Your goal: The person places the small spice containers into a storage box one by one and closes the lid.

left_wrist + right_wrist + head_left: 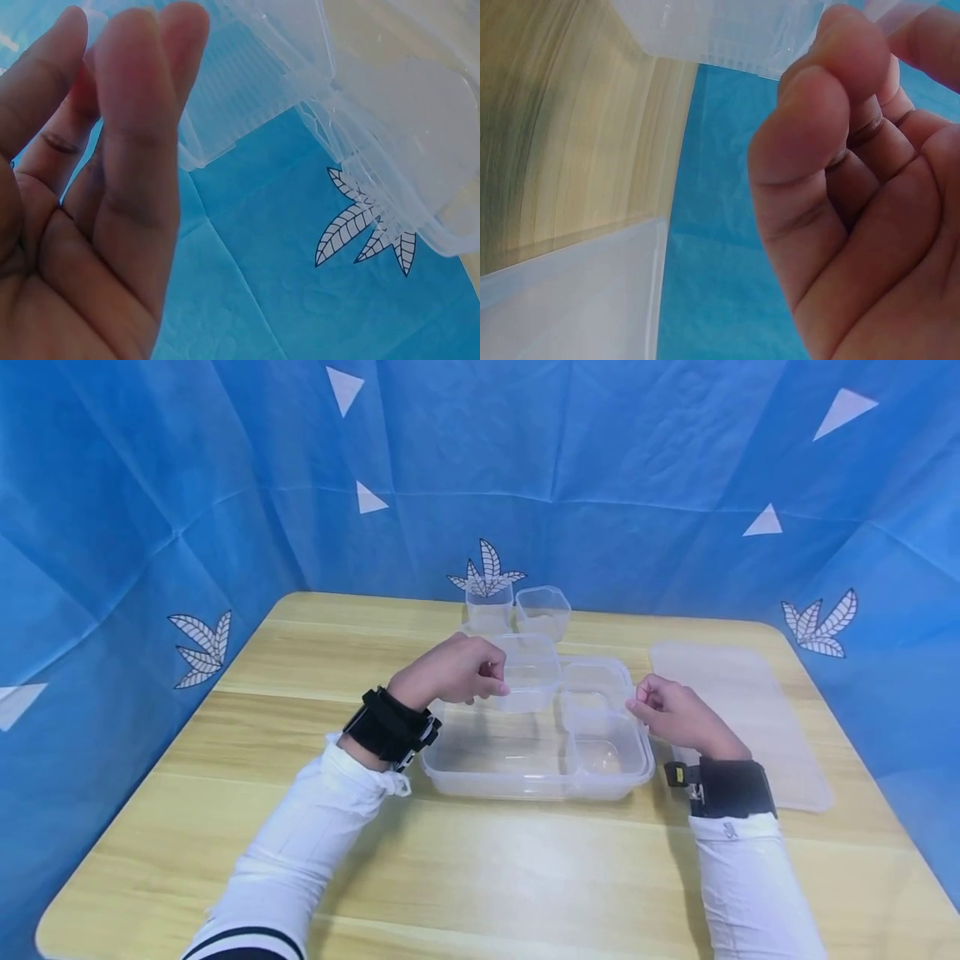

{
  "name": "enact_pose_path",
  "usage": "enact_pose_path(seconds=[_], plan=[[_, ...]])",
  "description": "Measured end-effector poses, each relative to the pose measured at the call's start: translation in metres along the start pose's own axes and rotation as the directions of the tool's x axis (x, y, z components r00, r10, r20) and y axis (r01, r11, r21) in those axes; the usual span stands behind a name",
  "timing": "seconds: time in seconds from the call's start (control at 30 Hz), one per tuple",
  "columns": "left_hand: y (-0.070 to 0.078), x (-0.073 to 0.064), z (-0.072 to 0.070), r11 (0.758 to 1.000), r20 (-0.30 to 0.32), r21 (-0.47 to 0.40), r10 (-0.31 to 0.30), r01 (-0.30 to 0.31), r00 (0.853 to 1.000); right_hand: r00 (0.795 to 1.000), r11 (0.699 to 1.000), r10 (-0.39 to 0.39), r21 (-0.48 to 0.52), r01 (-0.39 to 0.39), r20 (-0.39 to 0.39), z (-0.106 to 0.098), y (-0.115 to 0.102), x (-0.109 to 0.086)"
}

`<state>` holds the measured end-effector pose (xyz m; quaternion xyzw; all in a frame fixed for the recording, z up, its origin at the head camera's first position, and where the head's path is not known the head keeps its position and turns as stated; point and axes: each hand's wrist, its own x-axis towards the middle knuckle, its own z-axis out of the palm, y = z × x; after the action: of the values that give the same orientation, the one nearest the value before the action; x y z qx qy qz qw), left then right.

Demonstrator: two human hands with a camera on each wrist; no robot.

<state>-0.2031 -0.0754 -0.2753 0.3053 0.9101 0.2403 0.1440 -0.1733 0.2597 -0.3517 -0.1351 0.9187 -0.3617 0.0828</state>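
My left hand pinches a small clear plastic container by its left side, over the back of a large clear food storage box. Its thumb and fingers overlap the container's ribbed wall in the left wrist view. Over the box's right side, my right hand pinches the corner of another small container, which overlaps the box's front right part. The curled fingers hide that grip in the right wrist view. Behind it, a further small container sits in the box's back right.
Two small clear containers, one at the left and one at the right, stand at the table's back edge. A flat translucent lid lies on the right of the wooden table. Blue cloth hangs around the back and sides.
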Motion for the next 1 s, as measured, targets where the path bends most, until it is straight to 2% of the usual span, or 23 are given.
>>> enact_pose_path(seconds=[0.23,1.0], plan=[[-0.001,0.002,0.003,0.999,0.030,-0.021,-0.036,0.036,0.999,1.000,1.000,0.002,0.007,-0.002,0.002,0.003,-0.001,0.001],[-0.006,0.011,0.010,0.999,0.062,-0.018,-0.044,0.045,0.997,1.000,1.000,0.008,-0.007,-0.008,-0.002,0.000,-0.005,-0.001]])
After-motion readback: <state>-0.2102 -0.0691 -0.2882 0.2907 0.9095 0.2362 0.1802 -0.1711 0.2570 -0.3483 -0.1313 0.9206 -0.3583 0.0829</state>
